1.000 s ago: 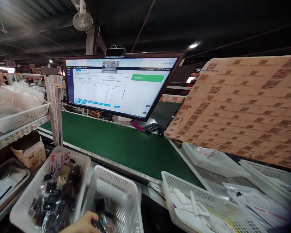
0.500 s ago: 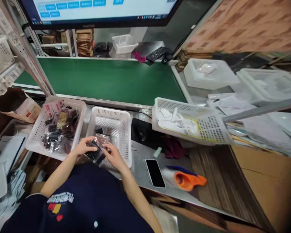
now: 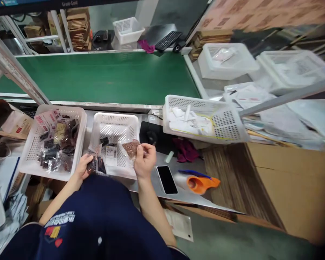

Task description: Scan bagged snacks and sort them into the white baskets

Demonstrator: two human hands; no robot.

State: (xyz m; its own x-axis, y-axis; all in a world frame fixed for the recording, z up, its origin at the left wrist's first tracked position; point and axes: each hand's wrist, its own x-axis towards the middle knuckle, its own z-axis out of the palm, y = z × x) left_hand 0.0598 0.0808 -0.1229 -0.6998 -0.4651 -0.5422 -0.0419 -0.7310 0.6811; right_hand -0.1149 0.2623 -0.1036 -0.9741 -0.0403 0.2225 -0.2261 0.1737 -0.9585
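Note:
My right hand [image 3: 145, 159] pinches a clear plastic bag of brown contents [image 3: 130, 148] above the right side of a white plastic basket [image 3: 97, 124]. My left hand [image 3: 83, 167] is closed on several clear bags with dark contents [image 3: 95, 164], at that basket's near left corner. Inside the basket lie dark packets [image 3: 104, 141] and a packet with a white printed label [image 3: 111, 155]. To the left, a second white basket [image 3: 29, 159] holds many bagged dark pieces [image 3: 50, 153], a yellowish packet [image 3: 60, 131] and pink-white printed packets [image 3: 47, 119].
Behind the baskets runs a green conveyor belt [image 3: 105, 79]. A basket of white papers [image 3: 168, 112] stands right. On the bench lie a phone [image 3: 167, 180], an orange tape dispenser [image 3: 199, 184] and a purple cloth [image 3: 185, 150]. A metal post [image 3: 18, 68] rises at left.
My hands have moved apart. The right has drawn the brown-filled bag off to the right, while the left keeps the dark bags. The view has tilted down.

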